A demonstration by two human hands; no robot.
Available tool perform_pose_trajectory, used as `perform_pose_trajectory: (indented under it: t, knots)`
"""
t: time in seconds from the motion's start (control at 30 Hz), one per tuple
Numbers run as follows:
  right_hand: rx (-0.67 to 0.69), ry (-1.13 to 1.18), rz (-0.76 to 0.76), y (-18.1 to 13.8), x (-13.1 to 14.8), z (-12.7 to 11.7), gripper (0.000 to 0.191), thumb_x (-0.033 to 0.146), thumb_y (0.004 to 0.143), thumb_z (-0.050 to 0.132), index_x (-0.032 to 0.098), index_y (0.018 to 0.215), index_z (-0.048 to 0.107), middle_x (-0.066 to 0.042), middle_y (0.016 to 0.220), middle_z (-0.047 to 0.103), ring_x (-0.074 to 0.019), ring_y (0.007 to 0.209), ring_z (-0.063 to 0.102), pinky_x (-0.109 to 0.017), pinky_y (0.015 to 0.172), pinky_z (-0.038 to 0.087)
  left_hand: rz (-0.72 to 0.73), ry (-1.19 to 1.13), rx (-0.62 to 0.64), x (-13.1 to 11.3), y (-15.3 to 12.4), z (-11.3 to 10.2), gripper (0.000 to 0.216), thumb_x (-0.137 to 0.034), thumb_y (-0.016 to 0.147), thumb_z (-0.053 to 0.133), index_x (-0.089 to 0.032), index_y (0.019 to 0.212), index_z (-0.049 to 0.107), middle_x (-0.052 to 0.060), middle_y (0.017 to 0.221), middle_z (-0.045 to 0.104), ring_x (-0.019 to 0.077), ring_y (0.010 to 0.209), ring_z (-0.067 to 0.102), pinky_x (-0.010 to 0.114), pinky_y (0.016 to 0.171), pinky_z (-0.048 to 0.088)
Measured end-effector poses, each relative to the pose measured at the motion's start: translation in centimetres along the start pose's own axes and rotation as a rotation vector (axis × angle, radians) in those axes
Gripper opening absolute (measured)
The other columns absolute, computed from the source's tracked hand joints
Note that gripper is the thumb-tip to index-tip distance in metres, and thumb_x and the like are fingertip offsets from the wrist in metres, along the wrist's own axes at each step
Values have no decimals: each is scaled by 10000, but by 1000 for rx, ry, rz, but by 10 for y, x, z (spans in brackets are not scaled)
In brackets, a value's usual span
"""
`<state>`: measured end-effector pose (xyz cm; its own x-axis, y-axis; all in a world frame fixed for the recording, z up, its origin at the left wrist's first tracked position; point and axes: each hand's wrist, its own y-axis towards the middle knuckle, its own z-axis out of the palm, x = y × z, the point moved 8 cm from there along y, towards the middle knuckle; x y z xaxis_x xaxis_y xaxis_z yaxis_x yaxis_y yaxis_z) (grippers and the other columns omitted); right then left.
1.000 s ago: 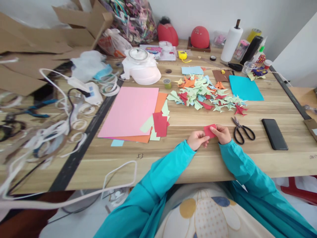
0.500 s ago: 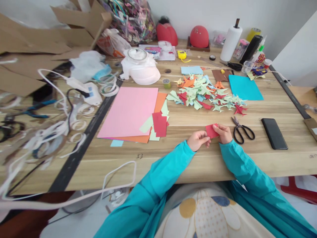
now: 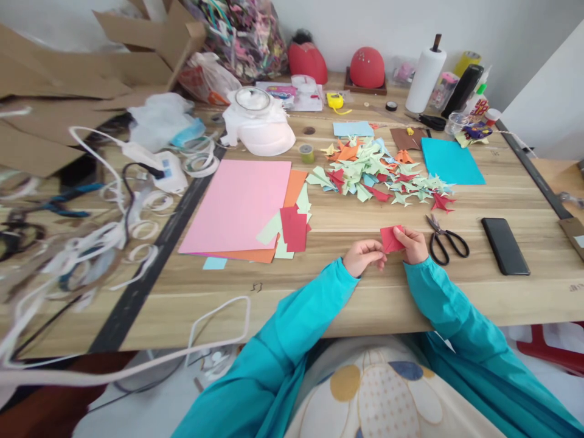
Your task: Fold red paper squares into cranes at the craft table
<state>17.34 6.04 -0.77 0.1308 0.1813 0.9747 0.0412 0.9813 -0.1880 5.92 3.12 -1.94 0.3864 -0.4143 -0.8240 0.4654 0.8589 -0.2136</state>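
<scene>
A small square of red paper (image 3: pixel 390 238), with crease lines on its face, is held just above the table's front part. My right hand (image 3: pixel 414 244) grips its right side, thumb on top. At the lower left corner, my left hand (image 3: pixel 365 255) has thumb and fingertips pinched together against the paper's edge. Black-handled scissors (image 3: pixel 443 238) lie just right of my right hand, blades pointing away. Beyond both hands spreads a pile of folded paper cranes (image 3: pixel 369 167) in green, red, orange and blue.
Pink sheets (image 3: pixel 241 204) lie at left with red paper pieces (image 3: pixel 294 229) on their corner. A phone (image 3: pixel 505 246) rests at right, a turquoise sheet (image 3: pixel 451 161) behind it. Cables and a power strip (image 3: pixel 166 172) clutter the left side. A paper roll (image 3: pixel 426 79) stands at the back.
The red paper has turned slightly in my fingers and now shows crease lines. My left hand has shifted a little at its lower left corner.
</scene>
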Motion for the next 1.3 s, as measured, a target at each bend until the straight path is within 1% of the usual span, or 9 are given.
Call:
perform_pose_trajectory:
  t: [0.27, 0.4, 0.53, 0.63, 0.73, 0.87, 0.97, 1.1, 1.3]
  knots:
    - [29, -17, -35, -1, 0, 3, 360, 469, 609, 694, 137, 529, 582, 26, 455, 524, -68, 417, 421, -203, 412, 317, 10, 78, -36, -3, -2, -1, 270, -312, 584, 710, -112, 642, 538, 4, 542, 591, 92, 426, 536, 236, 450, 448]
    - [2, -40, -75, 2, 2, -3, 386, 484, 636, 669, 140, 506, 552, 38, 419, 467, -60, 395, 373, -206, 393, 288, 32, 60, -22, -5, -2, 0, 242, -265, 557, 713, -109, 649, 552, 2, 544, 591, 96, 434, 540, 237, 446, 455]
    - [-7, -63, -110, 2, 6, -3, 389, 493, 650, 656, 139, 524, 557, 40, 422, 456, -57, 398, 356, -206, 393, 283, 17, 31, -68, -5, -2, -3, 253, -293, 571, 705, -112, 662, 552, -2, 551, 583, 93, 444, 537, 236, 438, 460]
    - [47, -104, -142, -3, 10, 7, 393, 497, 647, 657, 139, 523, 551, 36, 444, 474, -58, 419, 369, -207, 413, 305, 27, 94, -103, -6, -2, -3, 307, -331, 566, 727, -106, 686, 556, -4, 553, 579, 89, 456, 532, 233, 442, 464]
    - [129, -141, -153, -8, 12, 19, 405, 511, 657, 642, 141, 522, 548, 34, 440, 480, -63, 420, 386, -211, 421, 332, 49, 152, -148, -8, -1, -4, 395, -342, 541, 755, -93, 793, 581, -3, 588, 598, 80, 461, 526, 223, 441, 461]
    - [205, -160, -125, -13, 9, 27, 393, 523, 655, 641, 136, 600, 603, 14, 473, 546, -79, 428, 451, -218, 428, 382, 75, 141, -216, -10, -2, -8, 441, -343, 511, 777, -104, 816, 566, -6, 626, 609, 113, 544, 583, 233, 473, 487]
    - [265, -149, -112, -15, 7, 31, 380, 514, 680, 628, 140, 614, 604, 13, 458, 548, -90, 406, 475, -221, 403, 394, 77, 137, -181, -11, -3, -6, 464, -356, 517, 777, -102, 842, 564, 6, 630, 625, 134, 561, 608, 253, 494, 504]
    - [301, -154, -108, -18, 8, 33, 375, 504, 708, 608, 146, 599, 588, 13, 434, 536, -96, 376, 477, -226, 379, 397, 40, 141, -121, -7, -2, -1, 477, -411, 530, 762, -86, 815, 559, 28, 587, 632, 131, 452, 585, 266, 443, 496]
    - [313, -207, -92, -18, 8, 35, 437, 529, 773, 509, 129, 635, 615, -6, 446, 547, -104, 399, 490, -226, 401, 399, 6, 144, -148, -1, -1, -5, 447, -403, 520, 773, -99, 733, 524, 2, 497, 599, 125, 387, 564, 244, 395, 481]
